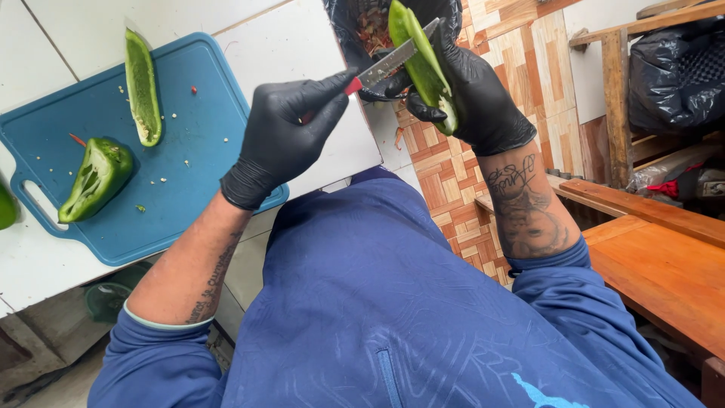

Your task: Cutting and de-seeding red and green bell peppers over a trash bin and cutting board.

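Note:
My left hand [283, 132], in a black glove, grips a small knife [389, 62] with a red handle. Its blade rests against a long green pepper piece [419, 60] held in my gloved right hand [479, 98]. Both hands are raised over a black-lined bin [351, 26] that holds scraps. A blue cutting board [192, 98] lies on the white tiled counter [294, 45] to the left. On it are a green pepper strip [142, 87], a pepper half [98, 177] and scattered seeds.
Another green piece [6, 205] shows at the left edge of the counter. A wooden bench [657, 264] stands at the right, with a black bag [676, 68] on wooden framing behind it. Patterned floor tiles [453, 174] lie below the hands.

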